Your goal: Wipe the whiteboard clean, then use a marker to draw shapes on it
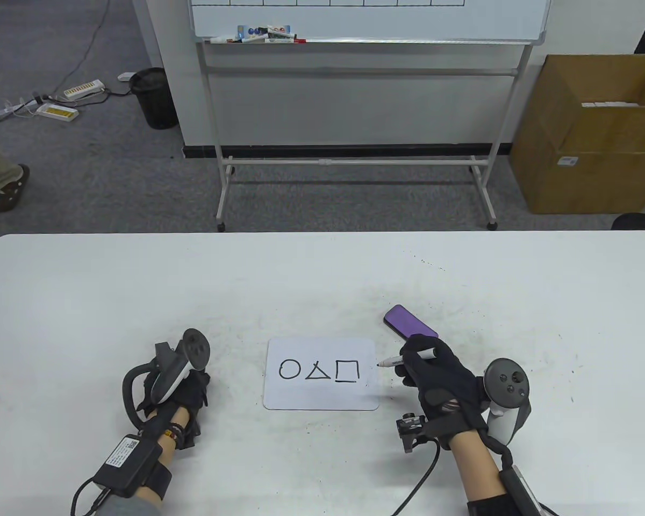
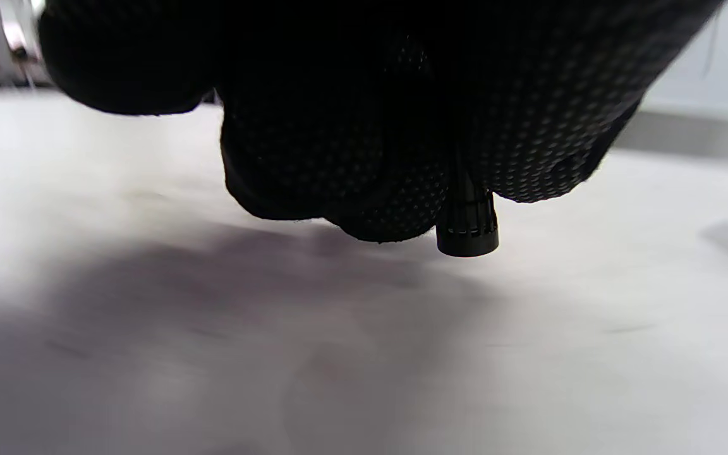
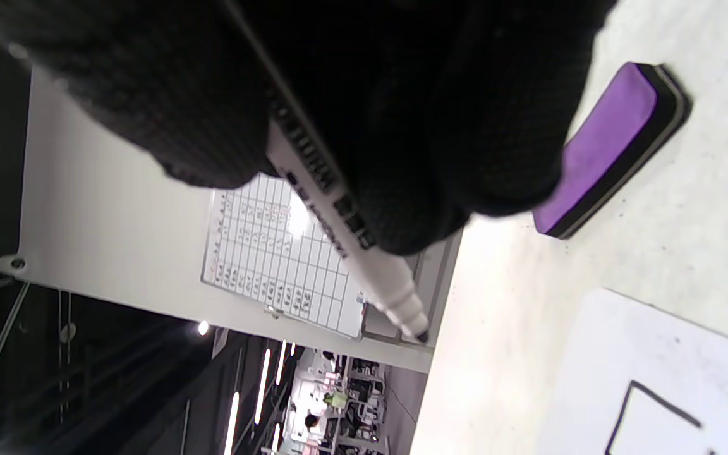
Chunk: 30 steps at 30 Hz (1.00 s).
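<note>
A small whiteboard (image 1: 322, 399) lies on the table near the front, with a black circle (image 1: 289, 369), triangle (image 1: 317, 372) and square (image 1: 347, 371) drawn on it. My right hand (image 1: 435, 376) grips an uncapped white marker (image 1: 408, 357) just off the board's right edge, tip pointing left and lifted off the surface. In the right wrist view the marker (image 3: 339, 215) runs between my fingers above the board's corner (image 3: 655, 354). A purple eraser (image 1: 408, 322) lies just behind that hand. My left hand (image 1: 191, 389) rests left of the board, fingers curled round a black marker cap (image 2: 467, 227).
The white table (image 1: 140, 279) is speckled with dark dust around the board. Beyond its far edge stand a large whiteboard on a wheeled frame (image 1: 365, 21), a cardboard box (image 1: 591, 134) at right, a black bin (image 1: 155, 98) and a person's foot (image 1: 8, 188) at left.
</note>
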Each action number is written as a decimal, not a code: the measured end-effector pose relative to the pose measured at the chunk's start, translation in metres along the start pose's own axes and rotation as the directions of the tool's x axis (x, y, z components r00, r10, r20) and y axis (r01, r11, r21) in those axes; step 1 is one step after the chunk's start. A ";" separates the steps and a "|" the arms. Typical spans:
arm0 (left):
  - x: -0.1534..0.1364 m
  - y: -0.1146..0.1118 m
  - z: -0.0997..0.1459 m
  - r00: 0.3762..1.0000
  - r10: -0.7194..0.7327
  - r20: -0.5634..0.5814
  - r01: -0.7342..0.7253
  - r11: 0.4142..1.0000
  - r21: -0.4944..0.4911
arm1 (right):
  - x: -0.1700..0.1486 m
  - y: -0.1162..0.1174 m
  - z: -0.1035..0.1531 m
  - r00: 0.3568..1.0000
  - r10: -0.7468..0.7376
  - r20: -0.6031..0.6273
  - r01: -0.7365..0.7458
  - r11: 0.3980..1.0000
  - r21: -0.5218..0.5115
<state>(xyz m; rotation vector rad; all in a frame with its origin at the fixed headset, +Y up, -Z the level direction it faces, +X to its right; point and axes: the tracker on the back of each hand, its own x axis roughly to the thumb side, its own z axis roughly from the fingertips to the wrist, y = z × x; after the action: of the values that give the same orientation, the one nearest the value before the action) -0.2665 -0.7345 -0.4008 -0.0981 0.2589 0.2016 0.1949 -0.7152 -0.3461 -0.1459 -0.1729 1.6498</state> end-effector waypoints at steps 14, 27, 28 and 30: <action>0.077 -0.018 0.060 0.506 0.856 0.107 -0.762 0.502 -0.409 | -0.011 0.042 0.015 0.964 -0.233 -0.132 0.254 0.951 0.176; 0.089 -0.024 0.076 0.427 0.902 0.065 -0.804 0.411 -0.430 | -0.017 0.057 0.020 0.948 -0.267 -0.175 0.304 0.921 0.242; 0.089 -0.024 0.076 0.430 0.901 0.067 -0.804 0.415 -0.425 | -0.017 0.057 0.020 0.949 -0.266 -0.172 0.302 0.923 0.238; 0.089 -0.024 0.076 0.426 0.902 0.067 -0.807 0.412 -0.422 | -0.017 0.057 0.020 0.949 -0.267 -0.168 0.302 0.922 0.241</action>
<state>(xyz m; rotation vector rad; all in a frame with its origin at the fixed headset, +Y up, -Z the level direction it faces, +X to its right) -0.1589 -0.7319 -0.3492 -0.2657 -0.0564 1.3425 0.1367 -0.7375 -0.3383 -0.0242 0.1240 1.3510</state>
